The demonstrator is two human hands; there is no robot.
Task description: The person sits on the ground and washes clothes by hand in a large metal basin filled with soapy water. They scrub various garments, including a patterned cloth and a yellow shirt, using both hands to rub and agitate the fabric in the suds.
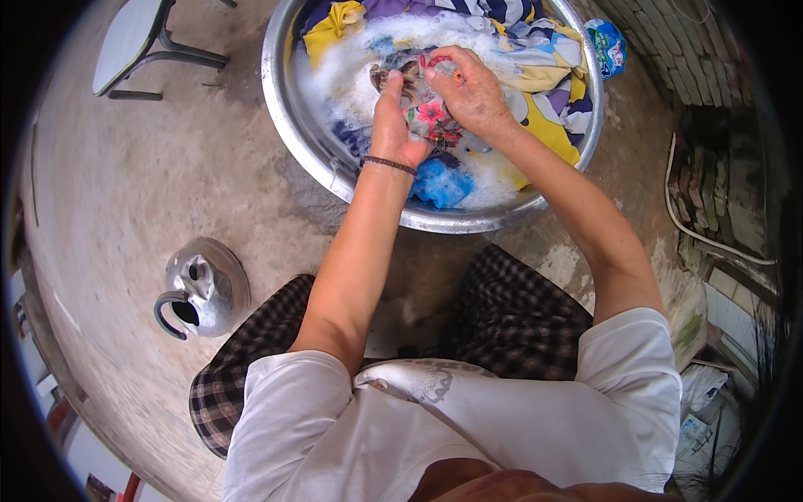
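A large round metal basin [439, 223] holds soapy water and wet clothes. Over its middle, both hands grip a wet grey patterned cloth [430, 116] with pink flowers. My left hand [395, 128], with a beaded bracelet at the wrist, has its thumb up along the cloth's left side. My right hand [472, 94] pinches the cloth's upper edge from the right. A blue cloth [441, 182] lies in the suds just below the hands. Yellow cloth [547, 128] spreads at the right, and striped cloth [502, 9] is at the far side. Foam hides part of the load.
A dented metal kettle [207, 285] with a dark handle stands on the concrete floor to the left. A chair or stool [128, 44] is at the upper left. Just outside the basin's right rim lies a blue plastic packet [605, 49]. Stacked bricks [659, 50] and a pale hose [680, 223] are farther right.
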